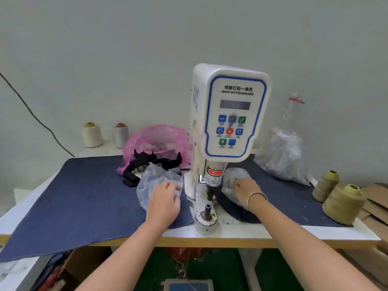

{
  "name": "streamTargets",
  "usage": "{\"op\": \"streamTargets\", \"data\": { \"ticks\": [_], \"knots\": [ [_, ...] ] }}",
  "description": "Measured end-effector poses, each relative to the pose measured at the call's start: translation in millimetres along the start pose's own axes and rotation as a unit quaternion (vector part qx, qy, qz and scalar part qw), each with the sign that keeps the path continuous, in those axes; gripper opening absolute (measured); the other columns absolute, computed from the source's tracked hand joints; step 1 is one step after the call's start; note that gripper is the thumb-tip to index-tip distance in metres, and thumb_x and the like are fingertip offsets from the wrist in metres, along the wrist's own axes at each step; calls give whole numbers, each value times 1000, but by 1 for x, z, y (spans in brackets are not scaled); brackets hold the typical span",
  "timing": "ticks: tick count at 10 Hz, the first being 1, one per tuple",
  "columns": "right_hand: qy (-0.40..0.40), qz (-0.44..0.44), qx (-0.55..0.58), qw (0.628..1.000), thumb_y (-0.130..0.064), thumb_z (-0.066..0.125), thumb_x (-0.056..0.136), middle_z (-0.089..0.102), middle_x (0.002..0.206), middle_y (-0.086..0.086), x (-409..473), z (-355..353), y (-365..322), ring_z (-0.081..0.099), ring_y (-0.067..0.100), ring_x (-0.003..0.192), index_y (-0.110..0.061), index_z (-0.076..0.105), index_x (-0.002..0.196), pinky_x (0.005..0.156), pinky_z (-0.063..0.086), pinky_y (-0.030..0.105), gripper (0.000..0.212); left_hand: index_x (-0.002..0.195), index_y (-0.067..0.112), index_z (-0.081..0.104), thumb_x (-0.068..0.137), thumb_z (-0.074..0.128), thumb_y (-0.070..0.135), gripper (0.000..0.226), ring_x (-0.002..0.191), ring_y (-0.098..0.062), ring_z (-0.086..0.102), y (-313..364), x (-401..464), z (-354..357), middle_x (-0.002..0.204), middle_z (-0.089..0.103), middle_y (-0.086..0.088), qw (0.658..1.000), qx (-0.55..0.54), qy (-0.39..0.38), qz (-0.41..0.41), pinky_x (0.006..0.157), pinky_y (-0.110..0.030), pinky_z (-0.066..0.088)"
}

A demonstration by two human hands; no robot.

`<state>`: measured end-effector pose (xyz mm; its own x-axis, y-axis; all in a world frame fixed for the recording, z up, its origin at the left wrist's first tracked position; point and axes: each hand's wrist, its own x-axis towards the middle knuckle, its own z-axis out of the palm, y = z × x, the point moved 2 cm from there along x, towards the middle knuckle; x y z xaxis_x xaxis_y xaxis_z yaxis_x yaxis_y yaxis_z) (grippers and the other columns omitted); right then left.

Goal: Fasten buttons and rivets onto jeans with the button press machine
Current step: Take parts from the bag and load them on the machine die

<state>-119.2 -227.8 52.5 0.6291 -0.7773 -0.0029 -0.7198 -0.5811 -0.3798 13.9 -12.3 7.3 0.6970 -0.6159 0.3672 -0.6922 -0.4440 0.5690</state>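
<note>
Button press machine (226, 122) mid-table, die bare. I'm at parts pickup: left hand (164, 198) fingers curled in left clear bag (153, 181), right hand (244, 189) pinching inside right bag (235, 175). Next: seat parts on die.

Plastic bags (154, 181) flanking button press machine (227, 114) on table (262, 233)

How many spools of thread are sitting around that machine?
4. A cream spool and a grey spool stand back left by the wall; two olive spools stand at the table's right edge. Bags may hide more.
</note>
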Motion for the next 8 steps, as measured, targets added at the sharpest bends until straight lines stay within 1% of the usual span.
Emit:
{"op": "streamTargets", "data": {
  "ticks": [1, 2, 3, 4, 5, 6, 7, 8],
  "knots": [
    [-80, 45, -107, 990, -28, 45, 96, 59, 129, -2, 17, 12, -5, 54, 20, 119, -20, 57, 127, 92, 44, 25, 34, 108, 18, 60, 95, 46, 14, 19, 102, -20, 50, -7, -4, 13, 110, 57, 1, 999, 44, 11, -3, 83, -31, 42],
    [-66, 77, -71, 992, -25, 46, 94, 58, 128, 9, 21, 13, -6, 55, 29, 117, -15, 57, 123, 94, 47, 35, 34, 106, 20, 60, 95, 46, 18, 18, 95, -16, 49, -11, -10, 20, 105, 56, 5, 998, 58, 25, 0, 81, -31, 42],
    [-34, 55, -100, 993, -16, 48, 93, 62, 119, 16, 33, 19, 0, 60, 33, 109, -5, 60, 118, 84, 49, 39, 30, 104, 21, 59, 94, 47, 17, 17, 94, -13, 49, -15, -10, 21, 103, 55, 8, 999, 40, 37, 8, 81, -31, 43],
    [-26, 56, -122, 991, -14, 45, 94, 62, 120, 14, 36, 22, -5, 59, 31, 110, -4, 59, 119, 83, 48, 37, 30, 101, 22, 59, 93, 48, 15, 16, 93, -11, 49, -16, -11, 22, 100, 55, 10, 999, 27, 41, 13, 81, -31, 43],
    [-44, 41, -135, 989, -13, 39, 96, 60, 124, 14, 41, 25, -6, 57, 30, 114, -3, 57, 123, 84, 44, 34, 33, 102, 21, 60, 93, 47, 15, 16, 94, -9, 48, -18, -12, 23, 101, 55, 10, 999, 27, 44, 9, 83, -30, 42],
    [-47, 31, -156, 986, -13, 41, 96, 61, 122, 15, 37, 22, -7, 58, 31, 112, -4, 58, 120, 84, 45, 35, 31, 103, 21, 60, 93, 47, 15, 17, 96, -9, 48, -17, -12, 23, 103, 56, 10, 999, 29, 44, 9, 85, -31, 42],
    [-112, 108, -189, 970, -24, 51, 89, 51, 134, 21, 32, 17, -14, 51, 38, 120, -6, 51, 125, 93, 44, 42, 40, 103, 20, 60, 93, 48, 15, 17, 96, -10, 49, -16, -12, 22, 103, 57, 9, 998, 30, 46, 9, 85, -31, 42],
    [-207, 264, -113, 935, -44, 56, 77, 22, 153, 21, 34, 13, -11, 24, 41, 139, -7, 26, 144, 114, 23, 50, 82, 102, 19, 61, 92, 50, 14, 16, 95, -12, 50, -16, -13, 21, 102, 58, 8, 998, 30, 47, 9, 83, -31, 42]
  ]
}}
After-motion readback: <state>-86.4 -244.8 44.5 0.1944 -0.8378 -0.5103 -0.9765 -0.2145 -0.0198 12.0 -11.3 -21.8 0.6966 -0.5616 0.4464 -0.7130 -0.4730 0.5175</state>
